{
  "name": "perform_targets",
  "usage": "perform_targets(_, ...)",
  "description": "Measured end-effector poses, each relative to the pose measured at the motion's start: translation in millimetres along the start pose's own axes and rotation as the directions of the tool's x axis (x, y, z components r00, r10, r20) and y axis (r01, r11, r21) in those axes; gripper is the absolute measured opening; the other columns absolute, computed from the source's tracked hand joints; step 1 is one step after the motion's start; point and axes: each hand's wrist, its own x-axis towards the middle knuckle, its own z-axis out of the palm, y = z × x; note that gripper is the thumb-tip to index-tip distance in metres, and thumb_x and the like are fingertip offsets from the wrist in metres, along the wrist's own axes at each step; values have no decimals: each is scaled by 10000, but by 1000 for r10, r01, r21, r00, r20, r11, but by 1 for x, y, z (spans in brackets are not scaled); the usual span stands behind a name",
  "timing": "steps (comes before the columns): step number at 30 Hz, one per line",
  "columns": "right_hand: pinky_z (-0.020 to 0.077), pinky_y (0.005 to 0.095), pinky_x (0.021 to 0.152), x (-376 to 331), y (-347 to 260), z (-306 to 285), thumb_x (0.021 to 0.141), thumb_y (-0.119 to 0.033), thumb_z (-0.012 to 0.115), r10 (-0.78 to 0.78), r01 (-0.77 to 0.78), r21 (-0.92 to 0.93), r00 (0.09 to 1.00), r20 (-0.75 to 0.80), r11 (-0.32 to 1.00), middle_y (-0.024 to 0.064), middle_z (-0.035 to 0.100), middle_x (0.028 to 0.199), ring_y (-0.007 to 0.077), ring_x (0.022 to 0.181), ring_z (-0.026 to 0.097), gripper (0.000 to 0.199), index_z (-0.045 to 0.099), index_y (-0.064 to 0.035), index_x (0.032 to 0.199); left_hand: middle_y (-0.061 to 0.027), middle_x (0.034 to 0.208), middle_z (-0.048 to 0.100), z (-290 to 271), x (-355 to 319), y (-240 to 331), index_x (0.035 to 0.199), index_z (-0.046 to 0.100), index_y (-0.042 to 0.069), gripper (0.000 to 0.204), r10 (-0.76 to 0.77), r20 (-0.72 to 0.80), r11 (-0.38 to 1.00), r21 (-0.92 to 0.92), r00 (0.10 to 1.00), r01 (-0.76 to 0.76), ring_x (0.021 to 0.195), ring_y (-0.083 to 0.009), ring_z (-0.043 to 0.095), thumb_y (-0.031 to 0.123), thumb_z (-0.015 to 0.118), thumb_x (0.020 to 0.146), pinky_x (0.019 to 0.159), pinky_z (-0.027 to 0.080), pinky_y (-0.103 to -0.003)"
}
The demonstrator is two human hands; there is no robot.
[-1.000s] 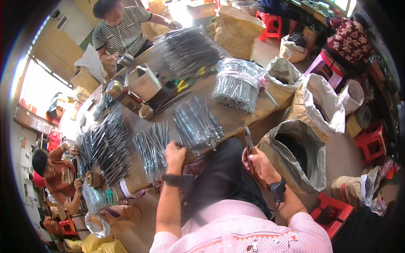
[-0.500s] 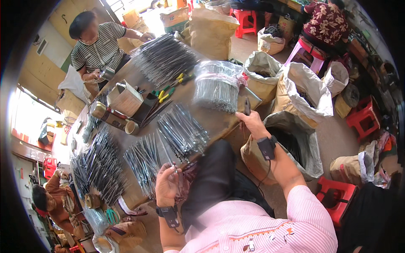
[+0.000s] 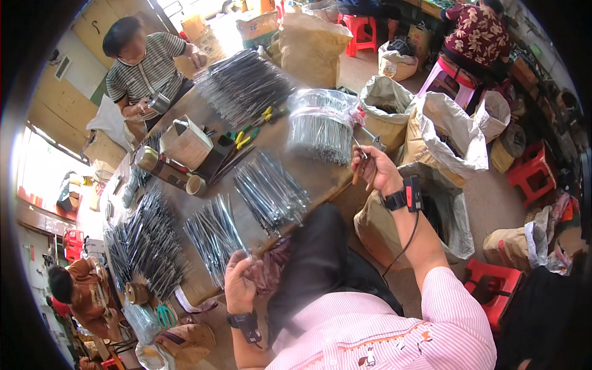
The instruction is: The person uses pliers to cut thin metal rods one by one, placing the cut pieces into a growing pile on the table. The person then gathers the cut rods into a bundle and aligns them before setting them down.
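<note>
Slipping could be caused by a loose pinch: at lower centre, a rod (image 3: 248, 252) is held by the half-closed left hand (image 3: 240, 286); right of centre, pliers (image 3: 363, 156) are clasped in the right hand (image 3: 383, 171).

The pink-and-white shirt (image 3: 382, 317) is striped, the thin rods (image 3: 271, 192) silvery, the maroon top (image 3: 473, 36) floral.

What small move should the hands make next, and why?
Perhaps bring the pliers closer to the thin rod: the left hand seems to pinch its near end, while the right hand holds the pliers apart from it.
</note>
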Motion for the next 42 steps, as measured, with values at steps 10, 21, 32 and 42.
perform_targets(10, 566, 367, 725, 4, 16, 8, 915, -112, 648, 54, -52, -221, 999, 0, 974, 65, 641, 760, 200, 708, 638, 65, 630, -51, 899, -125, 927, 696, 19, -8, -13, 1119, 622, -13, 286, -37, 125, 999, 23, 991, 34, 832, -244, 721, -91, 606, 844, 704, 615, -246)
perform_targets(21, 552, 332, 644, -92, 66, 84, 890, -67, 701, -1, 69, -571, 993, 119, 818, 99, 661, 817, 220, 709, 671, 153, 580, -38, 979, -102, 939, 674, 51, -6, -40, 1033, 588, 14, 208, -147, 228, 956, 281, 962, 80, 825, -235, 710, -46, 677, 854, 711, 608, -308)
perform_targets(32, 558, 290, 584, -122, 114, 108, 896, -18, 692, -28, 196, -771, 974, 226, 606, 104, 675, 815, 179, 712, 680, 139, 565, 3, 948, -90, 906, 666, 79, -4, -39, 986, 581, -25, 156, 34, 370, 931, 326, 928, -165, 812, -169, 682, -38, 680, 866, 739, 580, -272)
perform_targets(42, 563, 299, 672, -115, 120, 103, 918, -27, 647, -347, 363, -617, 925, 151, 699, 121, 685, 881, 183, 719, 683, 222, 577, 33, 1119, -88, 902, 667, 66, -4, -42, 1061, 587, -38, 226, -66, 245, 915, 401, 967, -39, 827, -175, 696, -51, 675, 854, 719, 588, -278)
